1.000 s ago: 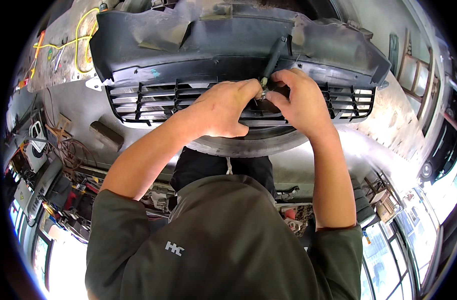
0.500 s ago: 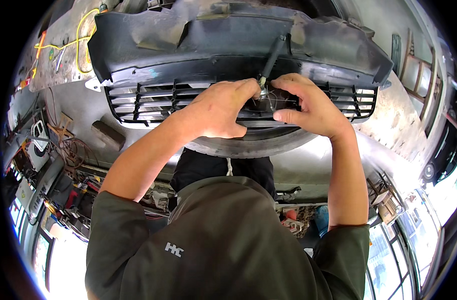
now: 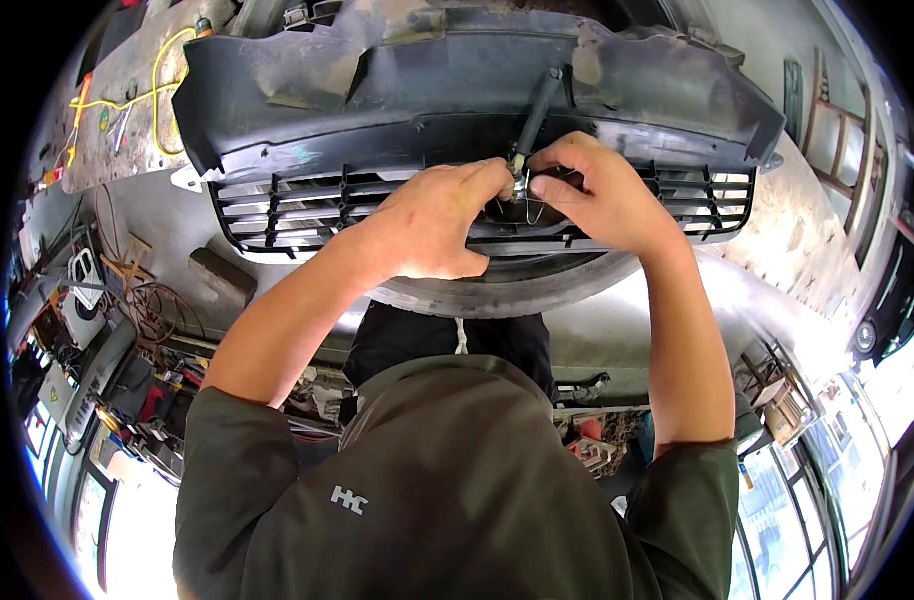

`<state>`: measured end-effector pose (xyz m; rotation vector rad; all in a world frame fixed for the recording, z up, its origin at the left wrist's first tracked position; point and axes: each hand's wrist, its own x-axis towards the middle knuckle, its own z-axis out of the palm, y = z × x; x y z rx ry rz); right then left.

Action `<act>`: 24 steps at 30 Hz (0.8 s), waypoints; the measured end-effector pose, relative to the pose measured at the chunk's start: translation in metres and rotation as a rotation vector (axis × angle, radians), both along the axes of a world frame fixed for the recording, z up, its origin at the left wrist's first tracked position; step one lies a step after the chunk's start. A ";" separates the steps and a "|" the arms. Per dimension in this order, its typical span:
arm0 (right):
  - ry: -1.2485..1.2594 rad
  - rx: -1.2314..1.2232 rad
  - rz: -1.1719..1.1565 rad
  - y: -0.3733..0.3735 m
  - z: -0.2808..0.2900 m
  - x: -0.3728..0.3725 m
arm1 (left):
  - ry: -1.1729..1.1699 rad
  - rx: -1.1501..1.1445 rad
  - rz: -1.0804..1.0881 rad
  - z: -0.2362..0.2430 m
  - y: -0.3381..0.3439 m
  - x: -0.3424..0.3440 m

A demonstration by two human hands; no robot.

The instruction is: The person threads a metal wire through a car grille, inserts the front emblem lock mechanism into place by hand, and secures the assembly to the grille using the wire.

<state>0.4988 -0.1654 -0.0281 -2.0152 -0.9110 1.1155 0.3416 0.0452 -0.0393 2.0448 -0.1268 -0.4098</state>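
A black plastic car bumper [image 3: 457, 85] with a slatted grille [image 3: 297, 205] lies across in front of me. On it leans a dark rod-shaped tool [image 3: 542, 112] with a pale collar and a shiny metal end, tilted toward me. My left hand [image 3: 432, 215] has its fingers curled at that metal end, its thumb held apart below; its fingertips are partly hidden. From the right, my right hand [image 3: 602, 195] brings thumb and forefinger close together beside a thin bent wire [image 3: 534, 210], seemingly holding it. The wire loops down over the dark grille opening.
Under the bumper, a tire [image 3: 497, 290] rests close to my legs. A worn board [image 3: 127, 120] at the far left carries a yellow cord [image 3: 157, 85] and tools. A brown block [image 3: 222, 277] lies on the floor, with a wooden frame [image 3: 839, 150] at the right.
My right hand has shifted left and closed its thumb and forefinger near the wire. The wire loop now hangs more upright. My left hand stays nearly in place.
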 end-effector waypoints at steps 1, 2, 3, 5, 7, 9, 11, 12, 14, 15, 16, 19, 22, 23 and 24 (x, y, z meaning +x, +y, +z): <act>0.001 0.001 0.001 0.002 0.000 0.001 | 0.019 0.004 -0.006 0.000 0.000 0.000; 0.035 -0.063 -0.026 0.004 0.000 0.002 | 0.020 0.004 -0.005 0.001 0.000 0.000; 0.068 -0.127 -0.054 0.008 0.002 0.002 | 0.019 0.000 0.002 0.003 0.000 0.000; 0.088 -0.143 -0.095 0.014 0.005 0.001 | 0.019 -0.006 0.009 0.003 0.000 0.000; 0.107 -0.160 -0.137 0.016 0.005 0.000 | 0.001 0.005 0.008 0.001 -0.001 0.000; 0.178 -0.154 -0.176 0.017 0.002 -0.001 | 0.033 0.001 -0.001 0.004 0.000 0.002; 0.231 -0.228 -0.181 0.021 0.005 0.001 | 0.066 -0.001 -0.009 0.003 0.001 0.002; 0.282 -0.301 -0.187 0.023 0.007 0.002 | 0.045 0.012 -0.009 0.003 0.001 0.001; 0.173 -0.196 -0.186 0.019 -0.002 -0.003 | 0.025 0.025 -0.010 0.003 0.001 0.001; 0.062 -0.092 -0.184 0.019 -0.003 -0.005 | 0.042 0.017 -0.012 0.005 0.001 0.001; 0.063 -0.091 -0.184 0.019 -0.004 -0.007 | 0.059 0.009 -0.015 0.006 0.002 0.002; 0.034 -0.081 -0.313 0.023 -0.004 -0.019 | 0.075 0.025 -0.024 0.006 0.001 0.003; -0.137 -0.072 -0.442 0.025 -0.006 -0.025 | 0.116 0.024 -0.036 0.006 0.002 0.005; -0.165 -0.018 -0.484 0.024 -0.010 -0.027 | 0.117 0.026 -0.039 0.006 0.002 0.005; -0.192 0.035 -0.526 0.024 -0.012 -0.029 | 0.112 0.029 -0.036 0.006 0.002 0.005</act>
